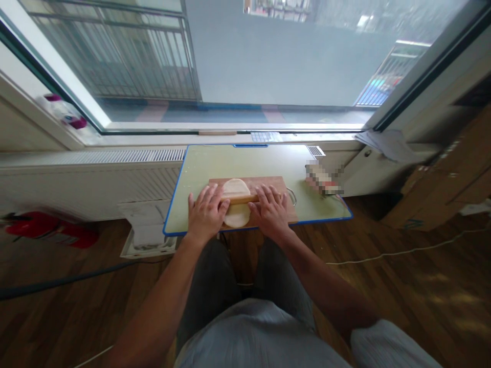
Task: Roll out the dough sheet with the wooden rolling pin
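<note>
A wooden rolling pin (240,200) lies crosswise over a flat, pale, round piece of dough (237,217), whose far and near parts show on either side of it. Beneath the dough is a wooden cutting board (264,181) with a metal handle at its right end. My left hand (207,207) rests over the pin's left end, thumb along its near side. Over the right end lies my right hand (271,205), fingers pointing forward. Both palms cover the pin's ends, which are hidden.
The board sits on a small pale table (213,158) with a blue rim. A pixelated object (322,179) stands on its right side. Behind are a radiator (126,156) and a window. A red fire extinguisher (53,229) lies left; cardboard boxes (441,174) are right. A cable (383,255) crosses the floor.
</note>
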Demonstrator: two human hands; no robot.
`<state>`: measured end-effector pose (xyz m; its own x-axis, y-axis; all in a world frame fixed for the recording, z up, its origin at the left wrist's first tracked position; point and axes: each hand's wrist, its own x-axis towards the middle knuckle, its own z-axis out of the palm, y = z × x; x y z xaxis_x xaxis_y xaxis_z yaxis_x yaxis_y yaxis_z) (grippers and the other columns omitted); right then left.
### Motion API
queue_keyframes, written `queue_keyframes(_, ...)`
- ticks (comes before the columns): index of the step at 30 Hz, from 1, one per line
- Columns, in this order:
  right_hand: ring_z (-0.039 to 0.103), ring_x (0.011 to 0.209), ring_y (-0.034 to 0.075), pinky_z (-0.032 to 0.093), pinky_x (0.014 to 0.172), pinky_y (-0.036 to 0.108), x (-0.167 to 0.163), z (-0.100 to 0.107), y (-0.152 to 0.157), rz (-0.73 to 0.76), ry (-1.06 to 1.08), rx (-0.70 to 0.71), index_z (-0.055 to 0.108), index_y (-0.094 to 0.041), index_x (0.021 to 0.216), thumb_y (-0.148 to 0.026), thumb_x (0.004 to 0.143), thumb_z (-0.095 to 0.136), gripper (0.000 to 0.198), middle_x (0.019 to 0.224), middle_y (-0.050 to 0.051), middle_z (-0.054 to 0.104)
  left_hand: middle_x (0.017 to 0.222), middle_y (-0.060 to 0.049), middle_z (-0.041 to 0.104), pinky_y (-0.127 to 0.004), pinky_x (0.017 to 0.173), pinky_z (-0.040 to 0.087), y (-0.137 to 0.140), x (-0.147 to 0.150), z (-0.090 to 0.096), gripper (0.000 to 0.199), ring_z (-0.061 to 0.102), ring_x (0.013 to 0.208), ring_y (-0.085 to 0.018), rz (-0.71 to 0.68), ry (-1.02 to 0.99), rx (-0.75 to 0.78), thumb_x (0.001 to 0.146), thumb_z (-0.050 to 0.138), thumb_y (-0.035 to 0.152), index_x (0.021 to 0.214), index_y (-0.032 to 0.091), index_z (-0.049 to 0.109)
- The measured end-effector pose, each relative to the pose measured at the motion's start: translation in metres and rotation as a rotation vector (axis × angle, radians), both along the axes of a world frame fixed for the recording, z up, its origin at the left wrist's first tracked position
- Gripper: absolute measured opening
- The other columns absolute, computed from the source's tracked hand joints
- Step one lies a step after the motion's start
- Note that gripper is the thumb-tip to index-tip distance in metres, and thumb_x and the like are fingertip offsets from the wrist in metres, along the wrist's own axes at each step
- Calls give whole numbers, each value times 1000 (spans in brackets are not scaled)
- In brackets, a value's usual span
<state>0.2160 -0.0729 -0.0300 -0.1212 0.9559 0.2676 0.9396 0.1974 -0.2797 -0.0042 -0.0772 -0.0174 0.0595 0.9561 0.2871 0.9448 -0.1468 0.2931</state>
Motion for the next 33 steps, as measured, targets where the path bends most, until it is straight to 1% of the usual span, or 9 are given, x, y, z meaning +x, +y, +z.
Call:
queue_keyframes(2,32,163,33,15,133,66,0,2,2,-3,-2,-10,53,-23,161,-48,113,43,55,174,11,46,172,-9,49,-66,136,16,-4,-2,-3,57,41,162,-32,-3,-15,13,111,38,47,162,27,56)
queue_keyframes(5,35,162,33,17,133,67,0,8,6,2,-8,-26,56,-23,159,-48,114,42,53,172,11,48,172,-7,49,-67,137,11,-5,-3,-7,55,40,162,-31,36,-44,38,112,36,44,162,28,55)
queue_keyframes(9,38,160,34,17,132,71,-4,13,15,-8,-9,-30,59,-23,156,-49,114,41,52,169,12,52,170,-6,53,-71,135,11,3,-1,-6,51,42,161,-31,68,-63,15,113,36,42,154,33,63)
queue_keyframes(12,37,161,35,13,132,72,-8,9,15,-39,8,3,58,-23,156,-45,115,39,51,169,13,52,167,-5,56,-73,134,13,14,2,-2,49,44,159,-30,86,-78,-11,113,35,42,150,34,67)
queue_keyframes(15,32,164,33,12,133,68,-10,2,8,-24,18,28,55,-22,160,-39,114,38,52,173,10,47,166,-6,58,-74,134,14,21,4,-2,50,45,158,-30,110,-95,-9,113,34,41,148,33,68)
queue_keyframes(19,27,167,33,11,135,67,-10,-2,2,7,-7,11,46,-22,167,-44,114,40,58,176,10,41,166,-8,57,-75,133,14,29,7,-5,51,45,158,-33,114,-71,16,112,37,47,149,32,68)
queue_keyframes(26,30,166,31,12,135,69,-10,13,31,16,-49,-84,43,-20,169,-50,115,39,61,176,12,41,164,-10,60,-77,132,14,51,7,-3,50,48,154,-35,105,-35,35,111,39,49,144,30,71)
queue_keyframes(29,32,165,31,12,134,71,-12,18,42,15,-47,-109,46,-19,167,-52,116,37,61,174,12,44,162,-9,61,-77,131,14,62,7,0,49,48,153,-35,110,-18,19,111,39,48,141,30,73)
queue_keyframes(33,38,162,34,10,134,72,-14,20,55,11,-73,-101,53,-22,163,-53,117,35,58,171,11,50,160,-9,64,-77,131,16,76,7,4,47,50,151,-34,118,3,4,110,39,47,137,32,75)
